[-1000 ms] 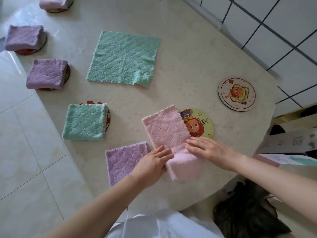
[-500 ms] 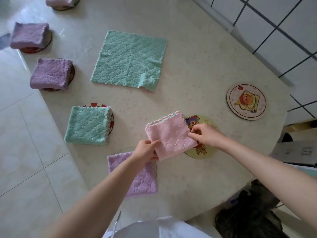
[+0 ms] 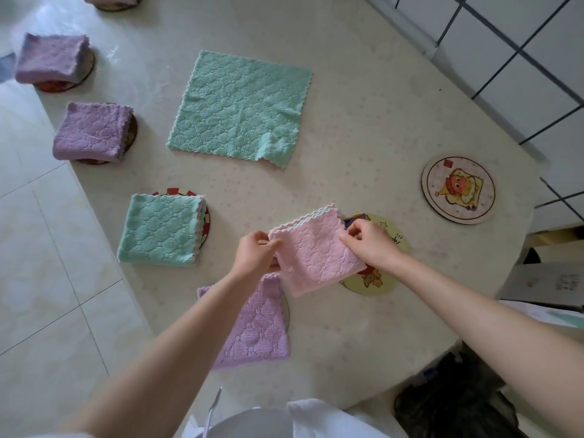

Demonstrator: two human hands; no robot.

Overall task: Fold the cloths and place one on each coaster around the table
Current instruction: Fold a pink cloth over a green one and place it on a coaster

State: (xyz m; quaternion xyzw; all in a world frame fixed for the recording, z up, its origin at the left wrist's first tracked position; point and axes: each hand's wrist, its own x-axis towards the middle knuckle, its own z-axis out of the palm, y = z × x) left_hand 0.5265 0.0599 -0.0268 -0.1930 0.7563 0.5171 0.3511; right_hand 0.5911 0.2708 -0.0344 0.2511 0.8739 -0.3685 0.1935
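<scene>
Pink folded cloth [image 3: 316, 260]: soft, light, floppy; left hand [image 3: 257, 252] and right hand [image 3: 368, 243] are pinching its opposite edges, best hold.

Seven cloths [image 3: 240, 105] show, one of them spread flat, and seven round coasters [image 3: 458, 188].

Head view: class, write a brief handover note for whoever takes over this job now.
Left hand and right hand each pinch the folded pink quilted cloth, partly over the round yellow cartoon coaster.
Done: one folded green cloth and folded lilac cloths lie on coasters.
Left: set the pink cloth down, fold the flat green square cloth, place it on the bare pale round coaster.
</scene>
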